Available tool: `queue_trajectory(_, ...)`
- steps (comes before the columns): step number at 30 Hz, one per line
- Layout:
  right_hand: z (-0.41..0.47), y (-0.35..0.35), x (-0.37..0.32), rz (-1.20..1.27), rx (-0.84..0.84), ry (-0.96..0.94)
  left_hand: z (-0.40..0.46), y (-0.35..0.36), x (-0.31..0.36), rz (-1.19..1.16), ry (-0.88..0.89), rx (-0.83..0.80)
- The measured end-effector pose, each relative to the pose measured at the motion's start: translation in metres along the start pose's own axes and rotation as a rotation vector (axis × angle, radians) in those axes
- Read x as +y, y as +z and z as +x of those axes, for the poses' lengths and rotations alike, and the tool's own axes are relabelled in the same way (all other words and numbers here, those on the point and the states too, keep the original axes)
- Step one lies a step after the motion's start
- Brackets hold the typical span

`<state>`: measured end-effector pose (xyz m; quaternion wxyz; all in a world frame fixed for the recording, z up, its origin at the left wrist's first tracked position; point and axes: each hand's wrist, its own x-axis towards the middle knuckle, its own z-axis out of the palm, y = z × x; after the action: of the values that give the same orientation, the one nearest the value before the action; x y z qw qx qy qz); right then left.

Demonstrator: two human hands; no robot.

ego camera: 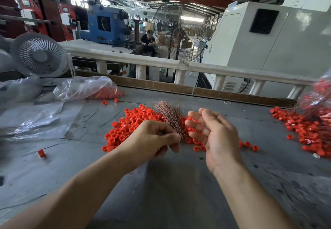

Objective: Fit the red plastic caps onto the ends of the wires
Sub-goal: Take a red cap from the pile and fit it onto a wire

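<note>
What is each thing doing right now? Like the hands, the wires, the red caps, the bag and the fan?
left hand: grips the wire bundle near its lower end.
right hand: open, fingers relaxed, holding nothing.
wire bundle: upright, fanned out at the top.
loose red caps: heaped on the table.
finished pile: caps with wires, at the right.
plastic bag: lying open, caps inside.
desk fan: cannot tell if it is spinning.

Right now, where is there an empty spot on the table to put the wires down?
The grey metal table is bare nearest you, between the two forearms below the left hand and right hand. It is crowded behind the hands, where the pile of red plastic caps lies, by the capped wires on the right, and by the clear plastic bags on the left.
</note>
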<state>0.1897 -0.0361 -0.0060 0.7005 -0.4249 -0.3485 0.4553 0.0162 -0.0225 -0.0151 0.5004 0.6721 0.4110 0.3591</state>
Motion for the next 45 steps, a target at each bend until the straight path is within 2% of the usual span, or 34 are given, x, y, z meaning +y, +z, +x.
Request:
queue_trajectory(4,0.003,-0.001,0.01,-0.23,0.046,-0.052,0.002,-0.005,0.003,-0.369,-0.143,0.221)
queue_trajectory(6,0.002,-0.001,0.014,-0.276,0.015,-0.06,0.005,-0.01,0.003,-0.56,-0.185,0.299)
queue_trajectory(9,0.0,-0.002,0.017,-0.358,-0.045,-0.079,0.01,-0.017,0.001,-0.726,-0.226,0.378)
queue_trajectory(18,-0.003,-0.001,0.025,-0.546,-0.114,-0.133,0.015,-0.034,-0.003,-1.002,-0.197,0.558)
queue_trajectory(24,-0.002,-0.002,0.029,-0.575,-0.127,-0.121,0.017,-0.042,-0.003,-1.124,-0.159,0.761)
queue_trajectory(29,0.002,-0.007,0.032,-0.788,-0.105,-0.219,0.013,-0.039,-0.003,-0.91,-0.086,0.763)
queue_trajectory(34,0.003,-0.011,0.032,-1.053,-0.048,-0.318,0.01,-0.031,-0.003,-0.673,-0.037,0.661)
queue_trajectory(41,0.004,-0.008,0.032,-1.233,-0.051,-0.355,0.011,-0.008,-0.009,-0.129,0.141,0.452)
queue_trajectory(45,0.005,-0.005,0.036,-1.331,-0.045,-0.357,0.012,-0.003,-0.013,-0.013,0.152,0.382)
